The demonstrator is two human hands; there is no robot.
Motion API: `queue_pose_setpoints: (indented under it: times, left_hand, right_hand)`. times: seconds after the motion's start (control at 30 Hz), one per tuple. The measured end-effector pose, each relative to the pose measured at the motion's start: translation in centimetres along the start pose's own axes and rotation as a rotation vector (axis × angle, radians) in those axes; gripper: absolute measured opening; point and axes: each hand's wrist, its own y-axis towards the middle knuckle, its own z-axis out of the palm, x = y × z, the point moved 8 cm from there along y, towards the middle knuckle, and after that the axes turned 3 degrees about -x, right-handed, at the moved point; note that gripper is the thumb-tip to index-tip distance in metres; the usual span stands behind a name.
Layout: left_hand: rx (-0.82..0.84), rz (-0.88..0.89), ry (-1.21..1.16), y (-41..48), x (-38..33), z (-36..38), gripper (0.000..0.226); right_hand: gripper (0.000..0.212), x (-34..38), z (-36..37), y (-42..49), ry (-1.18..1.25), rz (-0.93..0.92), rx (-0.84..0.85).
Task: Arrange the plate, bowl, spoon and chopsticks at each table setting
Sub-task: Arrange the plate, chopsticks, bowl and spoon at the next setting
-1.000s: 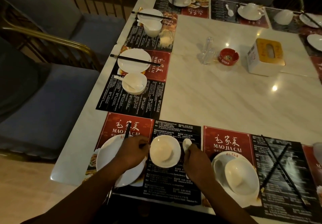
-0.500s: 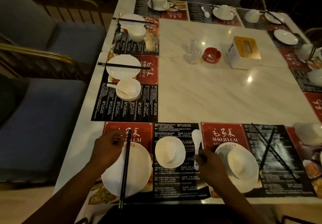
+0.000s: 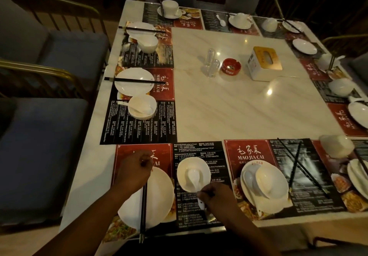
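At the near left setting a white plate (image 3: 159, 196) lies on its placemat with black chopsticks (image 3: 143, 214) across it, pointing toward me. My left hand (image 3: 133, 170) holds their far end above the plate's top edge. To the right stands a white bowl (image 3: 191, 168) with a white spoon (image 3: 194, 178) laid in it. My right hand (image 3: 215, 198) pinches the spoon's handle at the bowl's near rim. The setting to the right has a plate (image 3: 278, 206) carrying a bowl (image 3: 270, 182) and spoon (image 3: 249, 180), with crossed chopsticks (image 3: 296, 164) beside it.
Two arranged settings (image 3: 135, 84) line the left edge, and more dishes ring the far and right edges. A tissue box (image 3: 264, 62), red ashtray (image 3: 231, 66) and clear shakers (image 3: 211, 62) stand mid-table. Blue chairs (image 3: 39, 146) are at the left.
The right hand has carried the spoon from beside the bowl into the bowl. The left hand still holds the chopsticks over the plate. The view has tilted back and shows more of the table.
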Motion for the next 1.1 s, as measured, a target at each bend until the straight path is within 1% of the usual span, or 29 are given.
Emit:
queue_pose_setpoints:
  times: [0.2, 0.3, 0.37, 0.4, 0.47, 0.53, 0.57, 0.6, 0.67, 0.73, 0.87, 0.97, 1.1]
  left_hand:
    - [0.041, 0.006, -0.022, -0.3, -0.6, 1.0, 0.028]
    - [0.065, 0.004, -0.002, -0.6, -1.1, 2.0, 0.025]
    - [0.099, 0.007, 0.019, -0.8, -1.6, 3.0, 0.026]
    - [0.123, 0.010, 0.025, -1.1, -1.8, 3.6, 0.028]
    - [0.173, 0.011, 0.025, -1.5, -2.1, 4.7, 0.031]
    - [0.226, 0.005, 0.047, -2.0, -2.1, 6.1, 0.027]
    - [0.252, -0.002, 0.059, -2.3, -2.0, 6.7, 0.025]
    - [0.272, -0.013, 0.063, -2.5, -1.9, 7.3, 0.028]
    - [0.297, -0.043, 0.039, -2.9, -1.7, 8.3, 0.032]
    - [0.294, -0.067, 0.013, -3.3, -1.6, 8.7, 0.035]
    - [0.286, -0.097, -0.014, -3.6, -1.1, 9.2, 0.042]
    - [0.298, -0.102, -0.033, -3.9, -1.0, 9.7, 0.043]
    - [0.294, -0.112, -0.022, -4.0, -0.6, 10.1, 0.046]
  right_hand:
    - [0.018, -0.6, -0.5, 1.1, 0.041, 0.027, -0.035]
    - [0.022, -0.6, -0.6, 1.4, 0.056, 0.024, -0.028]
    - [0.031, -0.4, -0.7, 1.6, -0.024, -0.003, -0.008]
    - [0.033, -0.6, -1.0, 1.8, -0.072, -0.006, -0.030]
    - [0.030, -0.9, -2.2, 2.4, -0.169, -0.013, -0.119]
    - [0.023, -0.9, -3.2, 3.1, -0.214, -0.040, -0.177]
    - [0.020, -0.8, -3.3, 3.5, -0.201, -0.061, -0.178]
    - [0.022, -0.6, -3.2, 3.9, -0.175, -0.080, -0.158]
    - [0.032, -0.4, -2.4, 4.7, -0.122, -0.096, -0.086]
    - [0.035, -0.5, -1.6, 5.2, -0.134, -0.114, -0.045]
    - [0.032, -1.0, -1.3, 5.3, -0.211, -0.162, -0.069]
    - [0.031, -1.7, -1.6, 4.6, -0.211, -0.193, -0.097]
    - [0.034, -2.3, -1.9, 4.0, -0.183, -0.191, -0.105]
